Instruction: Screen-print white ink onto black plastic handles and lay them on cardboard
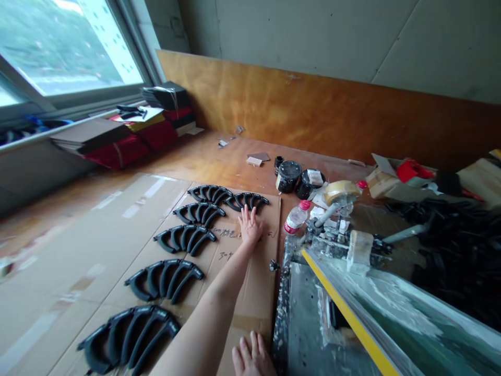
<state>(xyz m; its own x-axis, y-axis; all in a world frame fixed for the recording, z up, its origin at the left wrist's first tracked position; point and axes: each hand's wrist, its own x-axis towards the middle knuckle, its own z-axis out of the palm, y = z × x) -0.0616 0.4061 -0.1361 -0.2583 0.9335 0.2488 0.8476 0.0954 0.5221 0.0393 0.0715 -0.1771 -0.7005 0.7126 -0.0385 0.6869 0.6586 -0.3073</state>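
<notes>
My left hand point(250, 227) is stretched forward over the cardboard sheet point(219, 261), fingers spread, with its fingertips at the near edge of a small fan-shaped group of black curved pieces point(247, 200). Whether it touches them is unclear. At the bottom edge, my right hand point(253, 357) rests near the cardboard's right side, fingers apart and holding nothing visible; its wrist is out of view. More fans of black curved pieces point(166, 279) lie in a column left of my arm, the nearest one point(131, 337) appearing largest. Handwriting marks the cardboard near my left hand.
On the right stands a paint-spattered machine point(291, 313) with a yellow-edged frame point(348, 324). Behind it are a plastic bottle point(297, 216), black tubs point(288, 175) and a tape roll point(342, 192). A heap of black pieces point(462, 250) lies far right; stacked boards point(94, 137) sit by the window.
</notes>
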